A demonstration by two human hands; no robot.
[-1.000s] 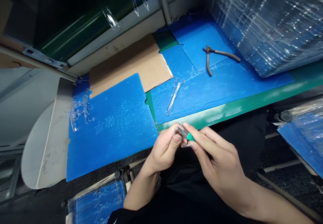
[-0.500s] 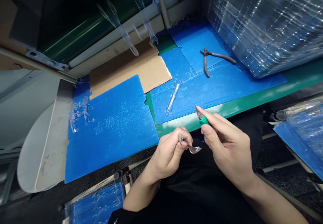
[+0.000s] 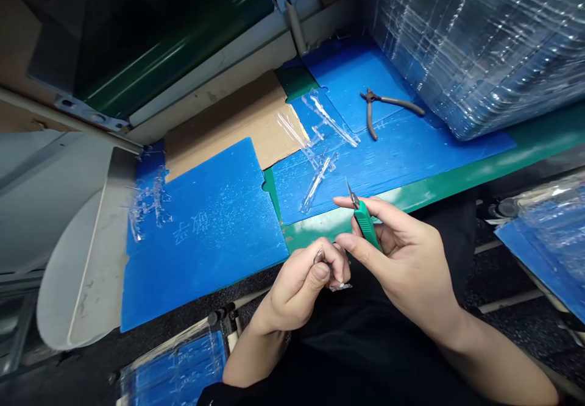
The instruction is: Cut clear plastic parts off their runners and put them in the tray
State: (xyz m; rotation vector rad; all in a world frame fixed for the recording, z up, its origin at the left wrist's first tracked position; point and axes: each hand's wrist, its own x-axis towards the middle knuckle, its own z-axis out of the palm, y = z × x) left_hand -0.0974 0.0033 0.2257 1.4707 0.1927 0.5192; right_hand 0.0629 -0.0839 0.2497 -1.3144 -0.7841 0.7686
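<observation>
My left hand (image 3: 304,284) is closed around a small clear plastic piece (image 3: 340,286), whose curved end shows below the fingers. Most of that piece is hidden in the fist. Held in my right hand (image 3: 402,247) is a green utility knife (image 3: 364,223), its pointed blade directed up and away from me. The right thumb reaches close to the left fingers. Beyond the hands, clear plastic pieces with a branching frame (image 3: 315,150) lie on the blue sheet (image 3: 388,156), partly overlapping the cardboard (image 3: 228,119).
Grey-handled cutting pliers (image 3: 372,98) lie at the back right, before a tall stack of clear plastic trays (image 3: 484,46). More clear scraps (image 3: 150,202) sit at the left edge of another blue sheet (image 3: 210,229). A green roller (image 3: 183,34) runs along the back.
The branched clear plastic, in mid-air earlier, now lies on the blue sheet and cardboard. My right hand has shifted left with the knife, showing more of its green handle. The left fist has turned slightly.
</observation>
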